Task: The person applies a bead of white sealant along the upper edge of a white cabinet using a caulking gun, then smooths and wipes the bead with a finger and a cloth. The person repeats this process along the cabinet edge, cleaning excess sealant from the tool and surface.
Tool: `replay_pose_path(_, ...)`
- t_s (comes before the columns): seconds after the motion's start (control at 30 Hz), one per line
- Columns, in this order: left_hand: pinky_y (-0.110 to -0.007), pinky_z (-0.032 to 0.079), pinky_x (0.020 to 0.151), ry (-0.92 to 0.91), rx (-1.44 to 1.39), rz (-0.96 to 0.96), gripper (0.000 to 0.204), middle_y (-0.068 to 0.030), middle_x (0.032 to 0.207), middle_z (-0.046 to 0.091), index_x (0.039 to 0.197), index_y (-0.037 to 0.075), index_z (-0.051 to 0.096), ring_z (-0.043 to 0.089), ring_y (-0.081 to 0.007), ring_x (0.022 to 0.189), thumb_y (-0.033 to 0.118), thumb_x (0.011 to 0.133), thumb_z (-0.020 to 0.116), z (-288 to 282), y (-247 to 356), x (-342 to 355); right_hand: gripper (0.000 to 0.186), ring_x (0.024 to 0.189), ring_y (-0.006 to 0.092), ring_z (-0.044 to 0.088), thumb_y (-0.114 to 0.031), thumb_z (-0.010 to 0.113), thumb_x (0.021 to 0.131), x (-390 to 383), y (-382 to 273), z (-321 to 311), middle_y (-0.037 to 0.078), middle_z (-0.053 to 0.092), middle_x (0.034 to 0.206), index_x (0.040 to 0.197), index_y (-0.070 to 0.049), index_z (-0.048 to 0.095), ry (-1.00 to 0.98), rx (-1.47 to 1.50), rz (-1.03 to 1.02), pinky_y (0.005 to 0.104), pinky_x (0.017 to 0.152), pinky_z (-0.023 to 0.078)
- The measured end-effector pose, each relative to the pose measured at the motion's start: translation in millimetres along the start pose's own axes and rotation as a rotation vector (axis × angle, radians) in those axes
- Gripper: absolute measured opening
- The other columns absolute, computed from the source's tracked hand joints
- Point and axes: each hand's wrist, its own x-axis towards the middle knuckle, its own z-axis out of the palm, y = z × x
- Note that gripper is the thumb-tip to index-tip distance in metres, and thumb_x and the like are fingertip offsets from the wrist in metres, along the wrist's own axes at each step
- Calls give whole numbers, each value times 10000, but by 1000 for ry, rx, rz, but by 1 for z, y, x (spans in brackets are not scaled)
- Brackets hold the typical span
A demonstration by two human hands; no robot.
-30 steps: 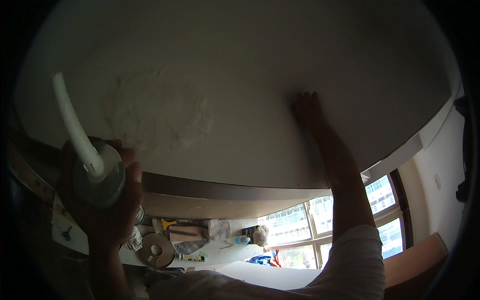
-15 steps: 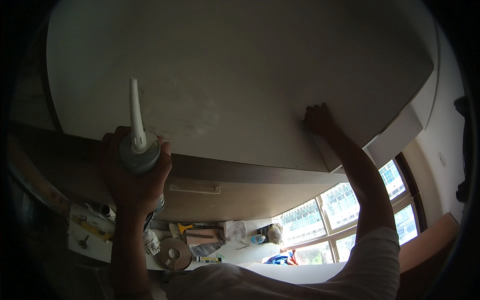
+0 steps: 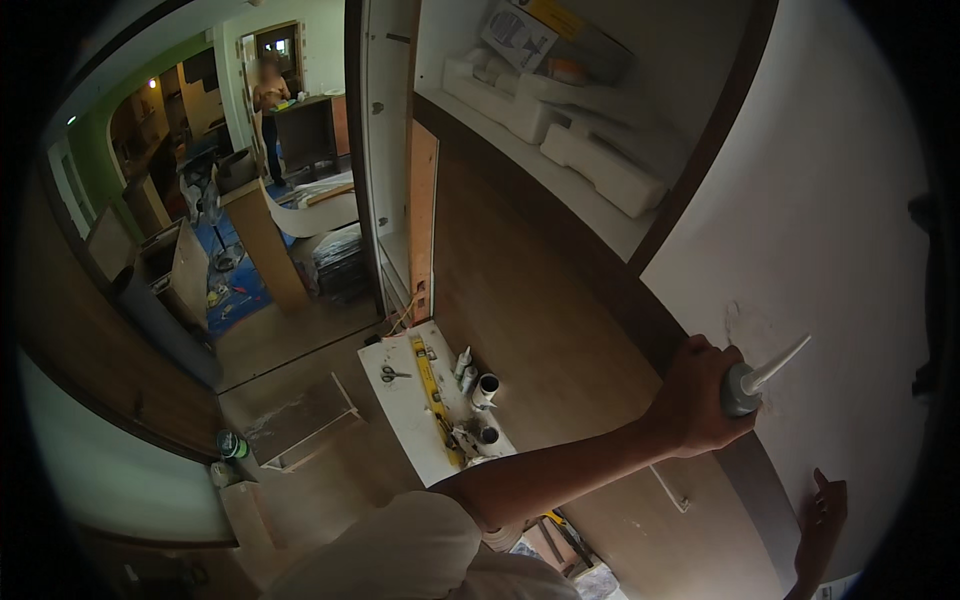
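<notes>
My left hand (image 3: 700, 405) is closed around a grey sealant cartridge (image 3: 740, 392) with a long white tapered nozzle. The nozzle points up and to the right, in front of a pale panel (image 3: 830, 220). Smudges mark this panel beside the cartridge. Lower right, my right hand (image 3: 825, 505) is at the panel with nothing seen in it; one finger is stretched out and the others are loosely bent. Whether it touches the surface is hard to tell.
A white board (image 3: 400, 400) below holds scissors (image 3: 395, 374), a yellow spirit level (image 3: 430, 375) and tubes. White foam packing (image 3: 600, 170) fills an open cabinet compartment. Far left, a person (image 3: 270, 95) stands by a counter beyond a doorway. A low wooden piece (image 3: 300, 420) lies on the floor.
The view has swung left, bringing the cabinet, doorway and far room into sight. Both hands now appear farther right in the picture; the left still grips the sealant cartridge.
</notes>
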Motion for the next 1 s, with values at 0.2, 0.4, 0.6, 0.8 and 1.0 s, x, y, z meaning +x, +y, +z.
replay_pose_path(0.2, -423, 427, 1006, -51, -51, 0, 354, -120, 882, 652, 957, 49, 622, 593, -320, 900, 251, 775, 849, -2, -1, 4, 374, 750, 148, 419, -100, 555, 1026, -1, -11, 12, 29, 423, 876, 1378, -32, 663, 95, 114, -130, 291, 696, 406)
replay_pose_path(0.4, -426, 456, 976, 3, 87, 9, 347, -141, 879, 656, 952, 37, 663, 583, -341, 936, 273, 782, 854, -6, 10, 4, 402, 702, 115, 414, -103, 626, 968, 7, -18, 27, 25, 468, 852, 1359, -24, 676, 180, 248, 42, 277, 602, 334)
replay_pose_path(0.6, -460, 472, 930, 25, 170, 33, 352, -155, 923, 681, 951, 35, 703, 636, -325, 911, 278, 763, 874, 2, 1, 4, 507, 678, 131, 443, -66, 693, 872, 11, -32, 13, 25, 514, 829, 1378, -83, 684, 143, 346, -2, 301, 598, 382)
replay_pose_path(0.8, -474, 453, 918, 20, -41, -64, 278, -124, 768, 670, 850, 85, 668, 628, -313, 827, 277, 780, 856, 9, -5, -3, 399, 695, 248, 556, -211, 671, 975, 28, -67, 6, 108, 633, 941, 1367, -139, 692, 107, 292, -120, 389, 737, 507)
replay_pose_path(1.0, -450, 484, 883, 25, -104, -45, 250, -114, 825, 688, 884, 45, 670, 637, -308, 897, 193, 804, 854, 13, -14, -2, 342, 1013, 331, 672, -254, 678, 974, 75, -114, 37, 140, 662, 1079, 1289, -131, 728, 43, 309, -299, 440, 903, 537)
